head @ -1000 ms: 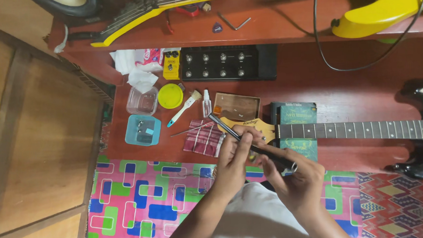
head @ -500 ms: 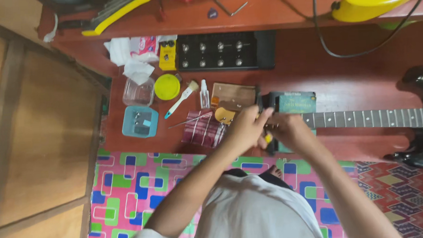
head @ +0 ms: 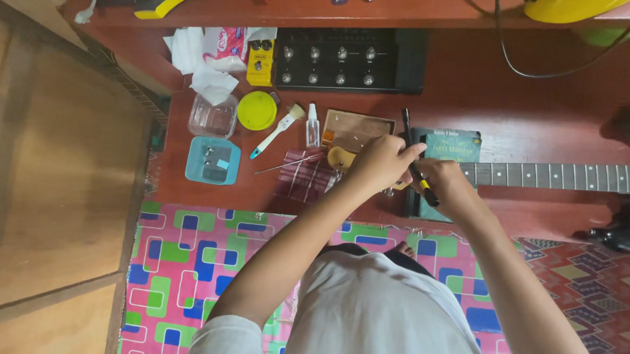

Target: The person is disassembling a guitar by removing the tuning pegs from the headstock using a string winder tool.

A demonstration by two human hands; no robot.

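Both my hands meet over the headstock (head: pixel 340 157) of an electric guitar whose neck (head: pixel 559 176) runs off to the right. My right hand (head: pixel 446 185) grips a black screwdriver with a yellow band (head: pixel 417 168), its shaft pointing up and away. My left hand (head: pixel 382 161) rests on the headstock beside the shaft, fingertips touching the tool. A dark green box (head: pixel 452 147) lies under the neck. The headstock is mostly hidden by my hands.
On the red floor lie a striped cloth (head: pixel 302 176), small spray bottle (head: pixel 312 125), brush (head: pixel 276 131), yellow lid (head: pixel 257 110), clear tub (head: pixel 213 117), blue tray (head: pixel 212 161), wooden tray (head: pixel 356 127), black pedal board (head: pixel 349 60). A patterned mat (head: pixel 192 265) lies beneath me.
My hands moved up from above the mat to the guitar headstock. The screwdriver swung from lying slanted between my hands to pointing away at the headstock.
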